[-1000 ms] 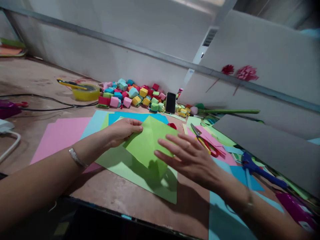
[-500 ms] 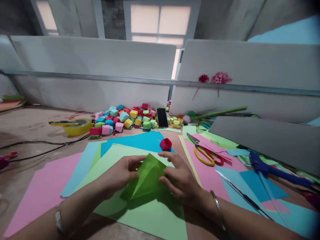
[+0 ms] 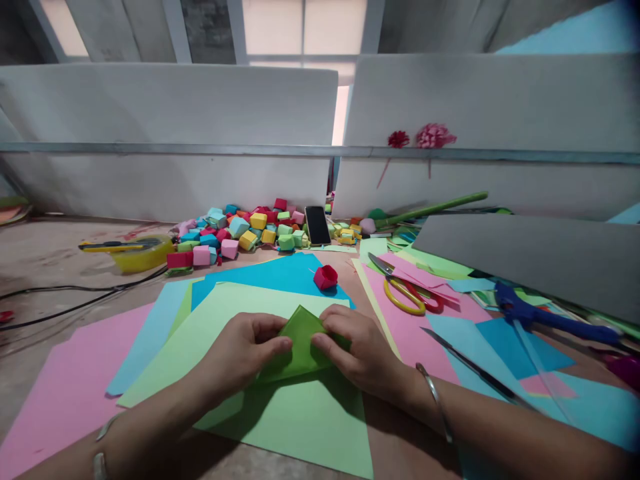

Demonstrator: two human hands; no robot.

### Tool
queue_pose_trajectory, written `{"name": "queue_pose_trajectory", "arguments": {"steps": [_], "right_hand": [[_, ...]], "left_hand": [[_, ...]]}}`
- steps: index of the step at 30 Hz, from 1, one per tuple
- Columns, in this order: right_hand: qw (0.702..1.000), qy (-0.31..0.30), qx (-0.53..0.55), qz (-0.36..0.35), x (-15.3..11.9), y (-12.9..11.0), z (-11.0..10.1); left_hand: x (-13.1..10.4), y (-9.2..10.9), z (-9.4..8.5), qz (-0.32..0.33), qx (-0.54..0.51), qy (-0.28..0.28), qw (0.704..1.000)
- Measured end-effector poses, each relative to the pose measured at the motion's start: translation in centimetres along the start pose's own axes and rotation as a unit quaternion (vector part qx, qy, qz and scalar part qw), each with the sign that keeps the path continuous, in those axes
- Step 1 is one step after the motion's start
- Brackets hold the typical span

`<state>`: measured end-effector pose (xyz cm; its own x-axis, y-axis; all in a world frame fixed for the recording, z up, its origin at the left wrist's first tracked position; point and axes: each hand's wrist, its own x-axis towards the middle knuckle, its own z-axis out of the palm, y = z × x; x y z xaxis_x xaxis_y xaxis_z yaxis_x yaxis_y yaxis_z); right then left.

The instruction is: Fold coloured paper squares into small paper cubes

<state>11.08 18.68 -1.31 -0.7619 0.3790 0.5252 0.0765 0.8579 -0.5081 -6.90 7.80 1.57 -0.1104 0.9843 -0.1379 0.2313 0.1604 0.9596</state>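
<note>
A green sheet of paper [image 3: 301, 347], folded to a point at the top, is held between both hands. My left hand [image 3: 253, 343] pinches its left side, thumb in front. On the right side, my right hand [image 3: 357, 343] grips it the same way, thumb across the front face. Beneath them lies a large pale green sheet [image 3: 310, 423]. Just beyond the hands, a small red folded-paper piece [image 3: 326, 277] rests on a blue sheet [image 3: 270, 272].
Several coloured paper cubes [image 3: 240, 228] and a phone [image 3: 317, 225] line the back. At left is a roll of yellow tape [image 3: 143, 257]. Scissors [image 3: 405, 293], a slim craft knife [image 3: 475, 368] and a blue glue gun [image 3: 550, 317] lie on the right over coloured paper.
The green paper's open flap has come down, leaving it flatter. My right hand has closed onto its right side, fingers drawn in. The whole view has shifted slightly.
</note>
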Motion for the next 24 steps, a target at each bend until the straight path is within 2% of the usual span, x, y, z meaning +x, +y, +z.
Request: {"name": "queue_pose_trajectory", "arguments": {"steps": [3, 8, 12, 19, 24], "right_hand": [[0.999, -0.004, -0.005, 0.036, 0.1, -0.2, -0.1], [0.991, -0.006, 0.05, 0.127, 0.4, -1.1, -0.8], [0.991, -0.032, 0.046, 0.123, 0.7, -1.9, -1.3], [0.993, -0.005, 0.052, 0.102, 0.3, -2.2, -0.9], [0.994, 0.008, 0.06, 0.092, 0.3, -2.0, -0.8]], "left_hand": [[0.0, -0.1, 0.1, -0.003, 0.026, 0.019, 0.999], [-0.1, -0.3, 0.2, 0.008, 0.052, 0.004, 0.999], [-0.4, -0.3, 0.6, 0.003, 0.041, -0.013, 0.999], [-0.9, -0.2, 1.1, -0.003, 0.067, -0.042, 0.997], [-0.8, -0.2, 1.2, 0.004, 0.118, -0.021, 0.993]]}}
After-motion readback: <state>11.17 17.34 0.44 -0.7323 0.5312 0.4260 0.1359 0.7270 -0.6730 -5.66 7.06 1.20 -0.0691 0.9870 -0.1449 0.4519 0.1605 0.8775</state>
